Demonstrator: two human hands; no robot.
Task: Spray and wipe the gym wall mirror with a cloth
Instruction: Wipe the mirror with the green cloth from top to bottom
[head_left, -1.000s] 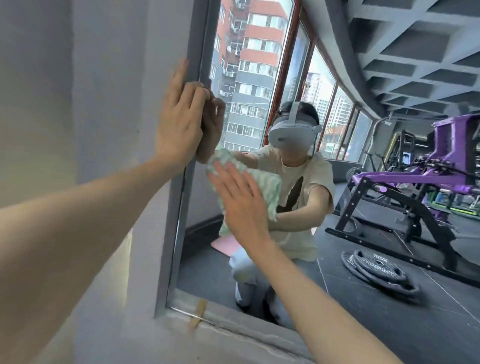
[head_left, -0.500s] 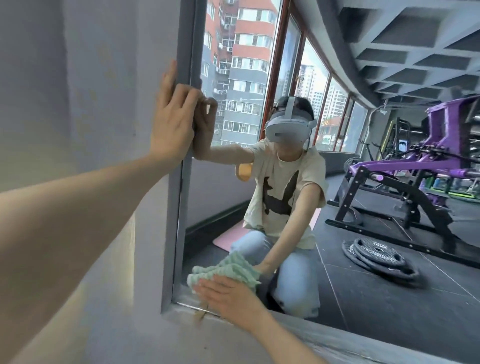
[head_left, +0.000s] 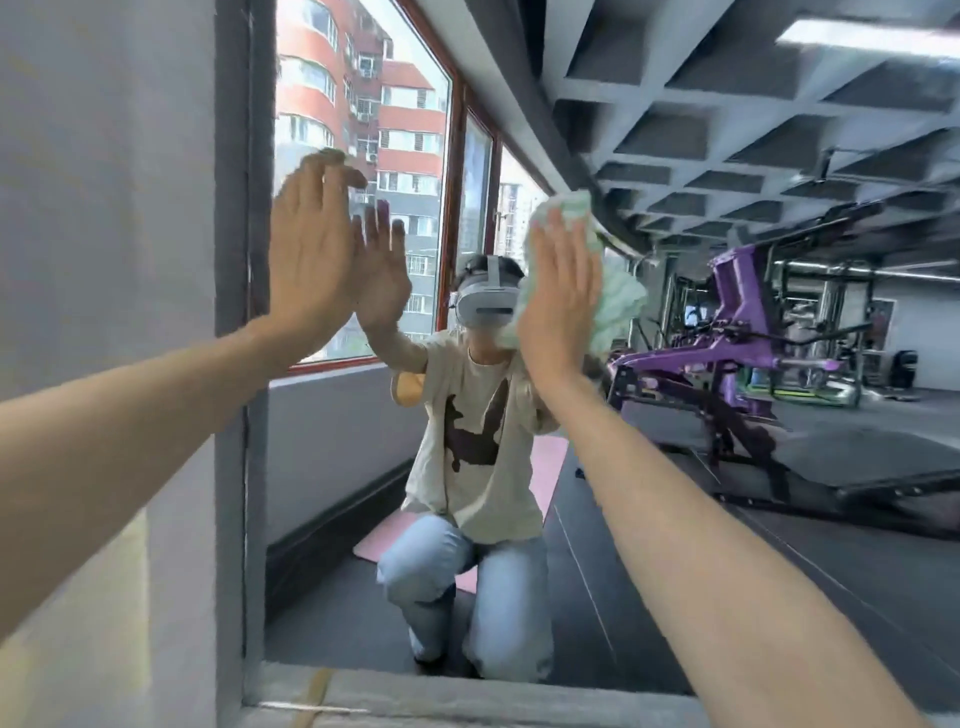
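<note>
the right hand (head_left: 558, 291) presses the green cloth (head_left: 608, 291) flat-fingered on the mirror (head_left: 675, 519); left of it, the left hand (head_left: 311, 260) rests there, fingers spread.

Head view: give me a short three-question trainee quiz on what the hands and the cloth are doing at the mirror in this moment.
1. True or false: the left hand grips the cloth.
2. Where on the mirror does the right hand press the cloth? A) low, at the bottom edge; B) in the upper half of the glass; C) off the glass, on the wall.
3. What purple thing shows reflected at the right of the mirror?

Key: 1 false, it holds nothing. 2 B. 3 a gym machine.
</note>
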